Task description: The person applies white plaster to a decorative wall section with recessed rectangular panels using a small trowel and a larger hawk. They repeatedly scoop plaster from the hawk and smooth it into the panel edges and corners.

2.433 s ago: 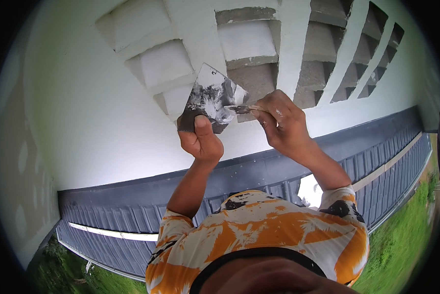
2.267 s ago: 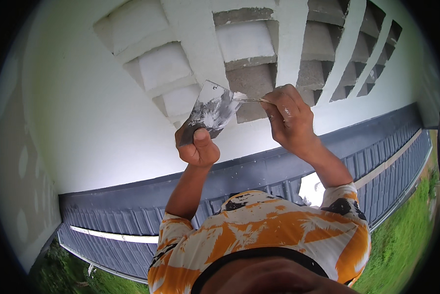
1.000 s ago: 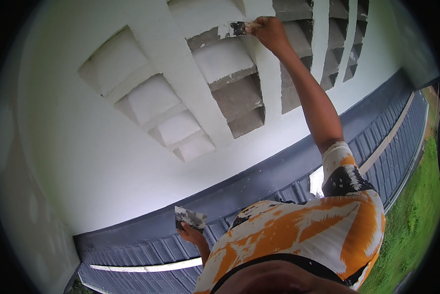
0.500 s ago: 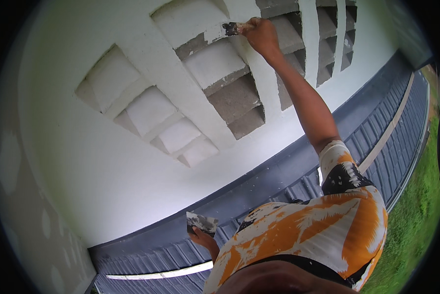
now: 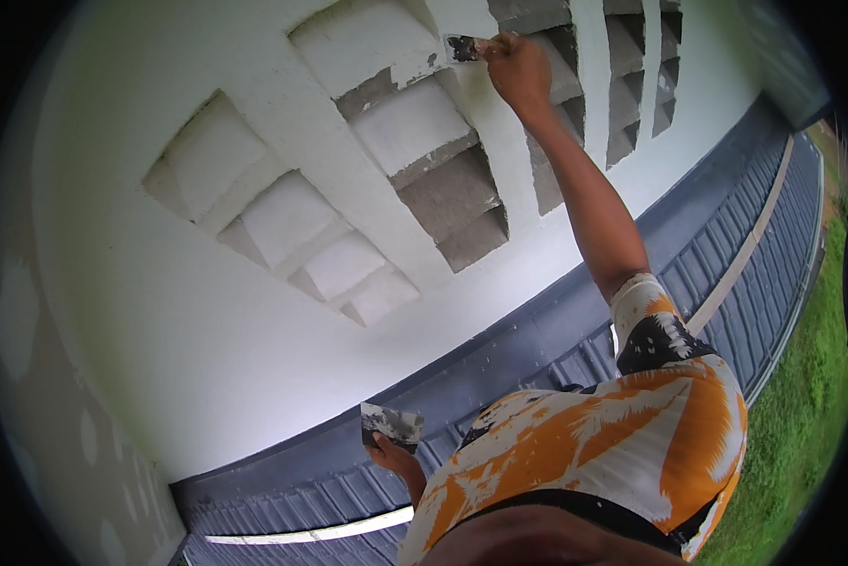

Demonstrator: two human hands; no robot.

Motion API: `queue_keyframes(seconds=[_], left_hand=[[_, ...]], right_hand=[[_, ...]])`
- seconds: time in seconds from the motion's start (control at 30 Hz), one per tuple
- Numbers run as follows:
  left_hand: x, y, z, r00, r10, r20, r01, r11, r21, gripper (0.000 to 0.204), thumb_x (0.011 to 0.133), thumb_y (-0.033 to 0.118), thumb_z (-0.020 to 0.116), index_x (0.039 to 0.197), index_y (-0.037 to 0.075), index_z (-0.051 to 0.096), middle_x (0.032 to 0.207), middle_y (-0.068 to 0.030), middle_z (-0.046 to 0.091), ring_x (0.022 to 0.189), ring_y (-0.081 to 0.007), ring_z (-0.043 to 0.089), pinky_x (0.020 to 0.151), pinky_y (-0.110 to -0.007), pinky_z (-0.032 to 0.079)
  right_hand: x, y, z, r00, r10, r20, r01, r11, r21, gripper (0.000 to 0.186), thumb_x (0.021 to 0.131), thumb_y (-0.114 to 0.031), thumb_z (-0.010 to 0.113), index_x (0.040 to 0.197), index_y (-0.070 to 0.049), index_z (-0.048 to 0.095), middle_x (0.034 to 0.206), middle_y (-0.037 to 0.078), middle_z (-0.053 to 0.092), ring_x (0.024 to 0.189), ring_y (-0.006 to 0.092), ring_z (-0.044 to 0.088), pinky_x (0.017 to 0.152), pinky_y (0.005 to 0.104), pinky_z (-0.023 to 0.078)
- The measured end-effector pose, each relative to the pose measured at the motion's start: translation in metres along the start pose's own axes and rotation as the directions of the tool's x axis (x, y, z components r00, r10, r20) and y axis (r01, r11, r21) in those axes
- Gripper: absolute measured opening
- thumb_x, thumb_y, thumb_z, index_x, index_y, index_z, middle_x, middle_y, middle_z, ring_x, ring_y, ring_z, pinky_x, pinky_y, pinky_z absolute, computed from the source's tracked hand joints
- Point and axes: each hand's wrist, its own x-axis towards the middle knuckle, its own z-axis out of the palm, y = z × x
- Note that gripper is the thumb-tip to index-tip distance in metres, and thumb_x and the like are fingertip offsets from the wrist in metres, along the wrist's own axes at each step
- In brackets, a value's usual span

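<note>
My patterned shirt [image 5: 589, 462] fills the lower right of the frame. At lower centre, my left hand [image 5: 395, 457] grips a smeared plate [image 5: 400, 424], thumb on its face, the other fingers mostly hidden behind. My right hand [image 5: 520, 75] reaches to the top centre, fingers pinching the handle of a scraper [image 5: 462, 48]; its dark-streaked blade is at the white wall [image 5: 254, 377], just beside a ledge [image 5: 367, 92] patched grey and white. Stepped recesses [image 5: 447, 193] run across the upper frame. Beyond lie the blue-grey roof [image 5: 301, 505] and, far right, grass [image 5: 787, 387].
</note>
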Motion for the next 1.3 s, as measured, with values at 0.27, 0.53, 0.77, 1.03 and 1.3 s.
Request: queue_keyframes(seconds=[0.27,0.53,0.77,1.03,1.3], left_hand=[[0.011,0.012,0.025,0.990,0.025,0.137,-0.024,1.000,-0.004,0.034,0.096,0.026,0.054,0.112,-0.005,0.055,0.100,-0.0103,0.060,0.086,-0.0167,0.058,0.076,-0.032,0.049],[0.004,0.047,0.045,0.975,-0.073,0.208,0.136,0.942,-0.308,0.042,0.096,0.025,0.057,0.125,-0.004,0.049,0.115,-0.0135,0.059,0.102,-0.0233,0.060,0.087,-0.038,0.051],[0.043,0.179,0.196,0.895,-0.013,0.446,0.362,0.603,-0.710,0.041,0.100,0.021,0.051,0.133,-0.002,0.045,0.124,-0.0114,0.058,0.112,-0.0236,0.059,0.095,-0.041,0.049],[0.028,0.232,0.234,0.898,0.104,0.427,0.305,0.550,-0.777,0.034,0.099,0.020,0.054,0.127,0.001,0.051,0.120,-0.0092,0.060,0.110,-0.0203,0.059,0.093,-0.038,0.049],[0.045,0.237,0.220,0.927,0.272,0.258,-0.018,0.719,-0.694,0.033,0.099,0.018,0.053,0.124,-0.003,0.051,0.115,-0.0105,0.061,0.103,-0.0188,0.062,0.089,-0.034,0.051]], right_hand=[[-0.027,-0.026,0.031,0.978,-0.169,0.119,0.159,0.983,0.091,0.023,0.086,-0.026,0.069,0.091,-0.003,0.070,0.078,0.016,0.069,0.073,0.0326,0.066,0.068,0.0401,0.050],[0.010,0.029,-0.015,0.993,0.019,0.116,-0.048,0.966,0.253,0.023,0.090,-0.025,0.066,0.083,-0.003,0.066,0.064,0.008,0.061,0.053,0.0171,0.053,0.053,0.0317,0.042],[-0.128,-0.023,-0.033,0.198,-0.143,0.970,-0.760,0.602,0.244,0.021,0.092,-0.022,0.067,0.079,-0.006,0.064,0.059,-0.003,0.048,0.045,0.0030,0.034,0.037,0.0221,0.020],[-0.149,-0.031,-0.042,0.385,-0.014,0.923,-0.551,0.799,0.242,0.025,0.094,-0.023,0.066,0.074,-0.008,0.063,0.059,-0.006,0.047,0.048,0.0027,0.032,0.040,0.0228,0.019],[-0.138,-0.025,-0.079,0.576,-0.394,0.716,0.090,0.901,0.423,0.022,0.088,-0.022,0.071,0.080,-0.003,0.066,0.069,0.004,0.061,0.057,0.0137,0.054,0.051,0.0296,0.041]])
